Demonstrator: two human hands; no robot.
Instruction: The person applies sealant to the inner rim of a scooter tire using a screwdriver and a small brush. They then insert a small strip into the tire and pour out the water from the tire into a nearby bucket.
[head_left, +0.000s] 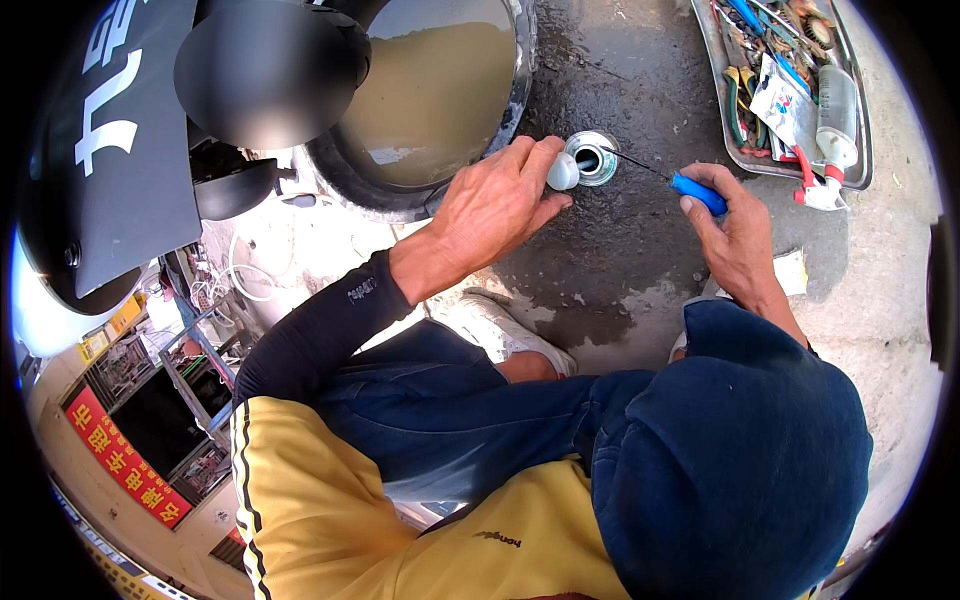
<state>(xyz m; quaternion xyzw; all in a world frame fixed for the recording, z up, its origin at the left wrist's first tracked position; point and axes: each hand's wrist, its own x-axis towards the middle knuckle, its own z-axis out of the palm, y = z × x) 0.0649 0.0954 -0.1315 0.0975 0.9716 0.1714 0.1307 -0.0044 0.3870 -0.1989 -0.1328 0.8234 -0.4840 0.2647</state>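
My left hand (500, 195) is closed on a translucent white plastic cap (562, 172) at the left side of a small open round tin (601, 174) on the wet ground. A pale stem beside the cap overlaps the tin's mouth. My right hand (730, 230) grips the blue handle (699, 194) of a thin-shafted tool. Its dark shaft (640, 163) points left toward the tin's rim; I cannot tell whether the tip touches it.
A black tub (518, 85) of murky water lies at upper left, beside a black vehicle panel (130, 210). A metal tray (862, 160) at upper right holds pliers, a large syringe (836, 120) and several other tools. My shoes (525, 340) are below my hands.
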